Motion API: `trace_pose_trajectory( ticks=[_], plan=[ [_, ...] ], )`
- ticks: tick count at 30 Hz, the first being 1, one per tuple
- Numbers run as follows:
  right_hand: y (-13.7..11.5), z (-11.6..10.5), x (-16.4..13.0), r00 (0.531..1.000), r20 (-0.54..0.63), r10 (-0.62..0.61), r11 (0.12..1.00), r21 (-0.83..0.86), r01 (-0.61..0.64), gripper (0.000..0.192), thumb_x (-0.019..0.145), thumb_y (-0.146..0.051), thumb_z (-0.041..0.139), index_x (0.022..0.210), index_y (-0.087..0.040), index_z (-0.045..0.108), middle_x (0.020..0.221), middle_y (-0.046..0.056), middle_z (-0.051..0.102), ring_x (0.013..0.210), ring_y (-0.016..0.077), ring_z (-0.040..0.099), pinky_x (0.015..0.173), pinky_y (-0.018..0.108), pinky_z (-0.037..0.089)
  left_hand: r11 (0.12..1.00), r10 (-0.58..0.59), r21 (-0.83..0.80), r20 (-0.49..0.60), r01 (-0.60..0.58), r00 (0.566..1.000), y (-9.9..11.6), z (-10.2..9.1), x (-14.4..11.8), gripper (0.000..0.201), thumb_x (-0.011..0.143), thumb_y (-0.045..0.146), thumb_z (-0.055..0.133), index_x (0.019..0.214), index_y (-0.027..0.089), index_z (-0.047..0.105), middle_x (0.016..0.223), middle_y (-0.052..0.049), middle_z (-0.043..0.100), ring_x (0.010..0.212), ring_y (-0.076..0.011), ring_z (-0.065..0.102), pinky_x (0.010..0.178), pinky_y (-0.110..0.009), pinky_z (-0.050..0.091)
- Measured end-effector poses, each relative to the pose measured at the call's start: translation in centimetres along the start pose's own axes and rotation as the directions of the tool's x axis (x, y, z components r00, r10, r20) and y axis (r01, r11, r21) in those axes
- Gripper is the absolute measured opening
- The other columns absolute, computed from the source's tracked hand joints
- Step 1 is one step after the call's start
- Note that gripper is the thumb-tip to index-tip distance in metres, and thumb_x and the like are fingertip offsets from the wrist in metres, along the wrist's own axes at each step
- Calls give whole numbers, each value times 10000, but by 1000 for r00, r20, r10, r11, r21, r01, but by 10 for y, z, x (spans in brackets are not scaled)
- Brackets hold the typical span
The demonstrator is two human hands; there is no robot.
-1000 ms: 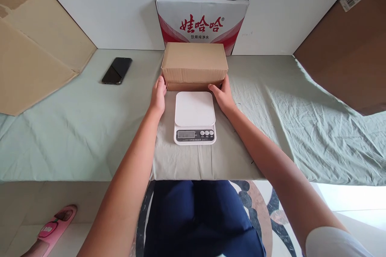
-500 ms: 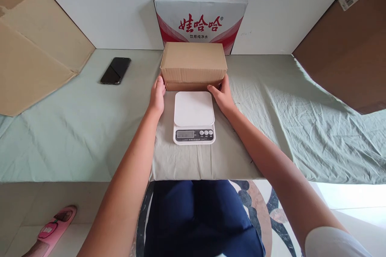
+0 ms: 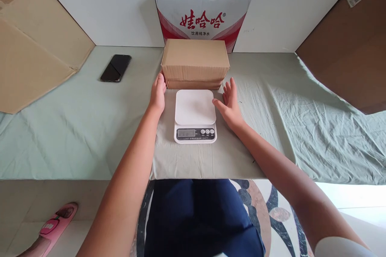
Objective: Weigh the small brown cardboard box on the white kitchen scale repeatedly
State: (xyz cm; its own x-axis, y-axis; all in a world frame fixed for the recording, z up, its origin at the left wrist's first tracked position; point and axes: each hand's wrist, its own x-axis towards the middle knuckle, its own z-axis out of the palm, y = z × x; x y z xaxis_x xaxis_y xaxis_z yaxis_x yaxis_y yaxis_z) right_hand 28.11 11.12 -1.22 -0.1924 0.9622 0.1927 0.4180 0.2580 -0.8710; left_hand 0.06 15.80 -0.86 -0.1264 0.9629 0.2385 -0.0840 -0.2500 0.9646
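A plain brown cardboard box (image 3: pixel 195 54) rests on the cloth just behind a white kitchen scale (image 3: pixel 195 107). My left hand (image 3: pixel 158 94) is at the box's lower left corner, its fingers curled in against the side and partly hidden. To the right of the scale is my right hand (image 3: pixel 230 106), with nothing in it and its fingers apart. Its thumb reaches to the edge of the weighing plate, while the other fingers point toward the box's right corner without gripping it. Faint digits show on the scale's display.
A black phone (image 3: pixel 116 68) lies on the green cloth (image 3: pixel 75 136) at the left. Behind the cardboard box stands a white and red carton (image 3: pixel 202 6). Large cardboard panels flank the table at left (image 3: pixel 39 48) and right (image 3: pixel 346 52). A person's foot in a pink slipper (image 3: pixel 58 225) shows below.
My right hand has let go of the box's right side and drawn back toward me, its fingers spreading. My left hand stays at the left corner. The view has shifted slightly.
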Motion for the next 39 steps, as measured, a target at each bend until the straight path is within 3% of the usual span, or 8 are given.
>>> trace_pose_trajectory(
  ticks=[4, 8, 13, 20, 27, 33, 39],
  plan=[
    [-19, -5, -42, 994, 105, -35, 998, -42, 40, 1094, 895, -721, 565, 1650, -374, -146, 1801, 10, -44, 1686, 297, -7, 1362, 622, 143, 1000, 5, -5, 6, -5, 1000, 1, 0, 0, 838, 794, 905, 493, 1372, 319, 651, 1580, -53, 567, 1589, -283, 350, 1304, -402, 275],
    [-32, -4, -61, 981, 188, -43, 996, -72, 57, 1110, 890, -663, 620, 1659, -349, -117, 1801, 25, -49, 1684, 317, -23, 1366, 634, 91, 1000, 4, 1, -1, -4, 1000, 1, 0, -1, 845, 790, 909, 491, 1378, 322, 647, 1584, -54, 562, 1585, -292, 359, 1301, -408, 286],
    [-35, -2, -61, 972, 228, -48, 995, -73, 67, 1120, 888, -579, 650, 1660, -336, -125, 1801, 32, -59, 1681, 335, -33, 1364, 634, 88, 1000, 12, 2, 6, -12, 1000, 2, 1, -1, 867, 793, 906, 491, 1389, 293, 641, 1546, -87, 595, 1586, -300, 351, 1305, -414, 279],
    [-36, 5, -59, 968, 224, -108, 952, -258, 166, 1247, 796, -417, 728, 1660, -300, -164, 1787, 46, -159, 1660, 403, -136, 1334, 698, 28, 1000, 13, -2, 8, -13, 1000, 2, 1, -1, 820, 807, 892, 493, 1371, 317, 648, 1556, -71, 586, 1580, -303, 366, 1309, -447, 270],
    [-40, 8, -61, 970, 237, -59, 948, -291, 129, 1167, 804, -352, 682, 1662, -389, -108, 1785, -29, -161, 1653, 435, -131, 1297, 761, 39, 1000, 7, -7, 6, -7, 1000, 1, 1, 0, 828, 785, 906, 509, 1352, 322, 660, 1560, -56, 585, 1601, -295, 318, 1309, -431, 261],
    [-33, -4, -50, 988, 156, -13, 998, -57, 22, 1120, 871, -581, 653, 1658, -380, -117, 1794, -24, -102, 1679, 337, -68, 1350, 651, 92, 1000, 4, -4, 2, -4, 1000, -3, -1, 0, 809, 808, 890, 500, 1367, 324, 646, 1580, -59, 566, 1595, -292, 333, 1305, -433, 272],
    [-10, -12, -18, 992, 36, 117, 966, 230, -122, 996, 827, -618, 679, 1633, -445, 120, 1786, -87, 97, 1687, 265, 18, 1382, 553, 79, 998, 58, -10, 6, -58, 998, -6, 0, 3, 785, 836, 871, 484, 1346, 299, 657, 1534, -80, 608, 1559, -283, 409, 1283, -427, 324]
  ],
)
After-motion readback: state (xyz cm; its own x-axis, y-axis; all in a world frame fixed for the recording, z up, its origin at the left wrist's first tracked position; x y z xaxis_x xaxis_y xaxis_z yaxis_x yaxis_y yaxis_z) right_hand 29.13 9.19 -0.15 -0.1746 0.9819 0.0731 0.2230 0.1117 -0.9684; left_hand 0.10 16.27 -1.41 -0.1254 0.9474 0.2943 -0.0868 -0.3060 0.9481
